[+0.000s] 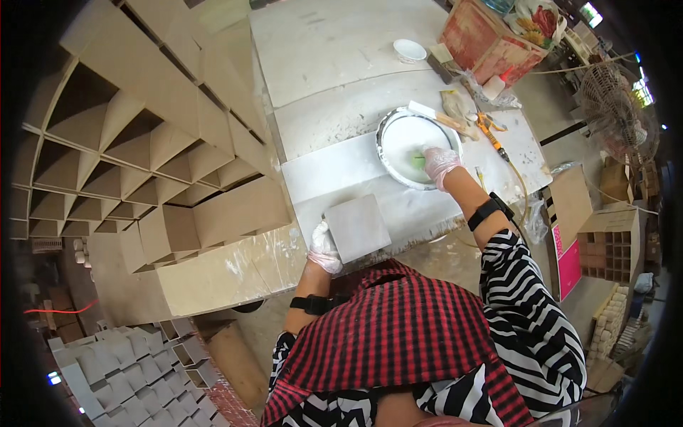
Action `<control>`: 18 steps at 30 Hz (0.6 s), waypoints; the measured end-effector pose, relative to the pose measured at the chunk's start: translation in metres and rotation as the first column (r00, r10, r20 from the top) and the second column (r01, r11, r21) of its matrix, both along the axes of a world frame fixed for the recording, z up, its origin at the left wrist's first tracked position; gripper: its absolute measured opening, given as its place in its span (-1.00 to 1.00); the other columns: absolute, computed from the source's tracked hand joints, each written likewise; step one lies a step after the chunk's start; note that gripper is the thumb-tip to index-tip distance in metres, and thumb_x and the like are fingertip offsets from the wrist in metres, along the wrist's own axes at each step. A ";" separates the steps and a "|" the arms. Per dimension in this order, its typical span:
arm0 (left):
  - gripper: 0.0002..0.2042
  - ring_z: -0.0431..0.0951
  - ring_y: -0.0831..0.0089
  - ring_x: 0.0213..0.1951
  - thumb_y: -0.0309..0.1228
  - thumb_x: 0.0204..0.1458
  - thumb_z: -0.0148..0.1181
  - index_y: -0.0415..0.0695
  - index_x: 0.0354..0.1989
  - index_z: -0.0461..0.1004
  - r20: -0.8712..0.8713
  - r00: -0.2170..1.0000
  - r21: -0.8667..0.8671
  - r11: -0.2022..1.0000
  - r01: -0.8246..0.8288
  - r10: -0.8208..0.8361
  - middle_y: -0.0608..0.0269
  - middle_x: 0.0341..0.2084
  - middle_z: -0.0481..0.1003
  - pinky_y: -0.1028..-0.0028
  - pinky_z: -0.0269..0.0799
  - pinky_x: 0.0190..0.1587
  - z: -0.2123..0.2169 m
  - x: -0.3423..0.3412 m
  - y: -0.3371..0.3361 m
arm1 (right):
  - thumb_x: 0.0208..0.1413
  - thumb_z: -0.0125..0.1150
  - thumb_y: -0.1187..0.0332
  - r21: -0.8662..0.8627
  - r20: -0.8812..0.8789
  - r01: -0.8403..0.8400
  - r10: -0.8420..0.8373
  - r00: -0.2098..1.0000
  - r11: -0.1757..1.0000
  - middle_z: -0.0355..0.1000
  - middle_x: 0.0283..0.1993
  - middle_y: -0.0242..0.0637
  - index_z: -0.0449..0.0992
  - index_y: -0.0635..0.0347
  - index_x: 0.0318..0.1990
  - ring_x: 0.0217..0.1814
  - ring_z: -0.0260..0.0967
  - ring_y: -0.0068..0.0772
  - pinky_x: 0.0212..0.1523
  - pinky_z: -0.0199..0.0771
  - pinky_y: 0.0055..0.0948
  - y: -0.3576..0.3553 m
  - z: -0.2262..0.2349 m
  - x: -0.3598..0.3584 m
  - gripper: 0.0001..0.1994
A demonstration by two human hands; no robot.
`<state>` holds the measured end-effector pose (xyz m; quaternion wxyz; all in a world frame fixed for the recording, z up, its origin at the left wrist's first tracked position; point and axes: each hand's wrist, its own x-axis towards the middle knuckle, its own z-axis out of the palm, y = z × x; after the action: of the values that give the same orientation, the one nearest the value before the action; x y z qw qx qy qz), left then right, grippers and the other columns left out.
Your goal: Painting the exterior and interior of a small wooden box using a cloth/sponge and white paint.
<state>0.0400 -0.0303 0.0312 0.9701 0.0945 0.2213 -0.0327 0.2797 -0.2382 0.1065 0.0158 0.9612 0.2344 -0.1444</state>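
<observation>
My left hand (324, 250), in a thin whitish glove, grips the left edge of a square grey panel (358, 228) near the table's front edge. Whether the panel is flat or one face of a box, I cannot tell. In a similar glove, my right hand (442, 165) reaches over a round bucket (382, 151) of white liquid. Its closed fingers hold a small green thing (418, 161) at the liquid; its kind is unclear. Across the bucket's far rim lies a flat brush (435, 115) with a wooden handle.
Tan open-celled box units (163, 135) are stacked on the left. Past the bucket on the worktable (341, 107) are a white bowl (410, 50), an orange spray gun (491, 132) with a hose, and a worn red box (491, 43). A fan (617, 99) stands at right.
</observation>
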 end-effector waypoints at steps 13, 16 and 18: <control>-0.61 0.38 0.21 -0.04 -0.40 -0.04 -0.02 -0.25 0.00 0.25 0.171 0.966 0.066 0.976 -0.206 0.193 0.02 -0.08 0.35 0.22 0.30 0.02 0.044 0.008 0.004 | 0.06 0.09 0.30 0.600 -0.774 0.742 -0.017 0.633 0.301 0.39 -0.15 -0.41 0.35 0.23 -0.01 -0.22 0.31 -0.58 -0.18 0.30 -0.61 -0.028 0.031 0.004 -0.65; -0.62 0.40 0.21 -0.07 -0.39 0.00 -0.07 -0.27 0.01 0.24 0.158 0.972 -0.067 0.984 -0.165 0.173 -0.01 -0.08 0.35 0.24 0.31 0.02 0.038 0.014 0.002 | 0.05 0.10 0.29 0.517 -0.851 0.817 0.050 0.523 0.258 0.38 -0.14 -0.40 0.35 0.23 -0.01 -0.22 0.31 -0.58 -0.18 0.30 -0.62 -0.026 0.019 0.005 -0.64; -0.62 0.41 0.21 -0.08 -0.38 0.02 -0.10 -0.28 0.02 0.23 0.183 0.976 -0.185 0.979 -0.080 0.114 -0.01 -0.07 0.35 0.26 0.32 0.02 0.038 0.021 -0.003 | 0.06 0.09 0.30 0.624 -0.779 0.735 0.141 0.611 0.267 0.38 -0.15 -0.40 0.35 0.21 -0.01 -0.21 0.31 -0.58 -0.18 0.30 -0.63 -0.021 0.019 0.000 -0.66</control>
<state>0.0615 -0.0331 0.0689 0.9919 -0.0002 0.1270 0.0048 0.2798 -0.2591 0.1250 -0.6549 0.6722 0.0459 -0.3423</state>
